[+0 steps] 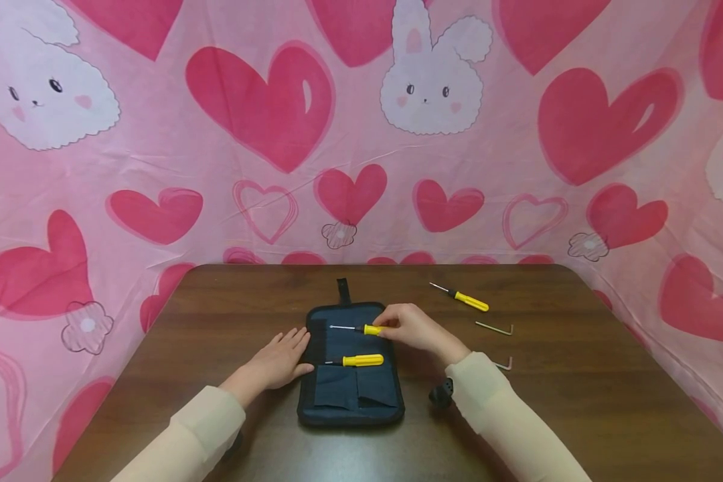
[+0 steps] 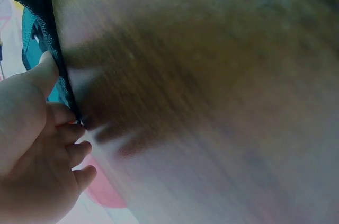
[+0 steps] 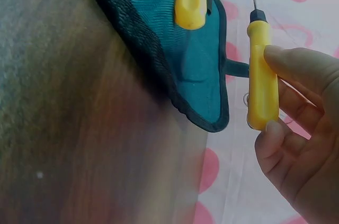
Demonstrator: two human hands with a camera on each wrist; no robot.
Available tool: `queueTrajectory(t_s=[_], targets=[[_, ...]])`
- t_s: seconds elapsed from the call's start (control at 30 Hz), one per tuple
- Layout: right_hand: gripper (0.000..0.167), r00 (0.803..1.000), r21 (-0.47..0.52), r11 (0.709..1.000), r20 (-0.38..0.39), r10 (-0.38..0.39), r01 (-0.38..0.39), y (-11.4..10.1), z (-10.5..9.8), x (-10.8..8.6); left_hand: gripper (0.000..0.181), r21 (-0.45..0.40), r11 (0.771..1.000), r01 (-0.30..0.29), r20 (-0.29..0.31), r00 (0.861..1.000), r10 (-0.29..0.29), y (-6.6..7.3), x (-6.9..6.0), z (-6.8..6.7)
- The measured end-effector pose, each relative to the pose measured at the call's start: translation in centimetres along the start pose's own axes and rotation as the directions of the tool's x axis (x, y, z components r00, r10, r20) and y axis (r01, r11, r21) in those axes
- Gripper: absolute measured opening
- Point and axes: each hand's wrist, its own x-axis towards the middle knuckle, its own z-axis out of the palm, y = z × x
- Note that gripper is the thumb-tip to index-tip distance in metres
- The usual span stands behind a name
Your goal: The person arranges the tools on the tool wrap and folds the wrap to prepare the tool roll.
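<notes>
A dark blue tool pouch (image 1: pixel 343 341) with black trim lies unfolded on the table. My left hand (image 1: pixel 277 358) rests on its left edge, fingers extended; in the left wrist view the thumb (image 2: pixel 45 70) touches the pouch's border. Over the pouch's upper part, my right hand (image 1: pixel 416 328) holds a yellow-handled screwdriver (image 1: pixel 373 330) between thumb and fingers, its thin shaft pointing left. The right wrist view shows that screwdriver (image 3: pixel 263 75) clear of the cloth. Another yellow screwdriver (image 1: pixel 363 361) lies across the pouch with its shaft end at the black left strip, partly hidden.
On the brown table (image 1: pixel 554 415), a third yellow screwdriver (image 1: pixel 471 300) lies at the back right. Nearer are an L-shaped hex key (image 1: pixel 495 328) and another hex key (image 1: pixel 506 365), partly covered by the right sleeve (image 1: pixel 488 388). The pouch's strap (image 1: pixel 343 291) extends backward.
</notes>
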Motion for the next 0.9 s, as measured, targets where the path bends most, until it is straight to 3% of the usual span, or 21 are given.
queueTrajectory(t_s=[0.37,0.9], targets=[[0.019,0.997,-0.024,0.998,0.06,0.058,-0.057,-0.4,0.5,-0.1,0.067,-0.012,1.0,0.005,0.0,1.0,-0.005,-0.1,0.2,0.1],[0.016,0.993,-0.069,0.997,0.112,0.04,-0.032,-0.3,1.4,0.0,0.067,0.001,1.0,-0.012,-0.012,1.0,0.012,-0.3,0.0,0.3]])
